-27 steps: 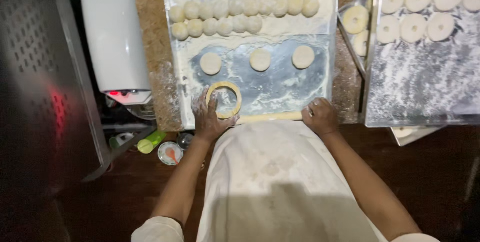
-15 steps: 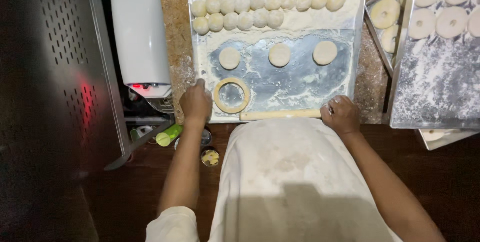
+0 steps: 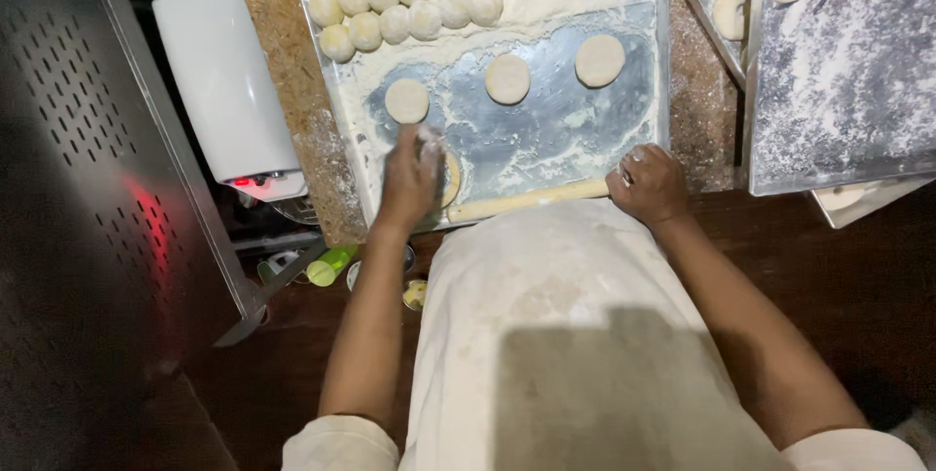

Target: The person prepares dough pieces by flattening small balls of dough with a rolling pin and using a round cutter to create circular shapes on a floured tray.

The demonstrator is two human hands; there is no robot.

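Two flour-dusted steel trays fill your bench: the wide one (image 3: 546, 130) in front of you carries a row of pale round dough balls (image 3: 409, 3) along its far edge and three flattened dough discs (image 3: 507, 78) on its cleared middle, spaced so none stick. Your left hand (image 3: 414, 174) lies flat over a dough ring (image 3: 451, 178) near the front edge, pressing rather than gripping. Your right hand (image 3: 646, 183) is curled at the end of the thin wooden rolling pin (image 3: 526, 200); whether it clasps the pin, you cannot tell.
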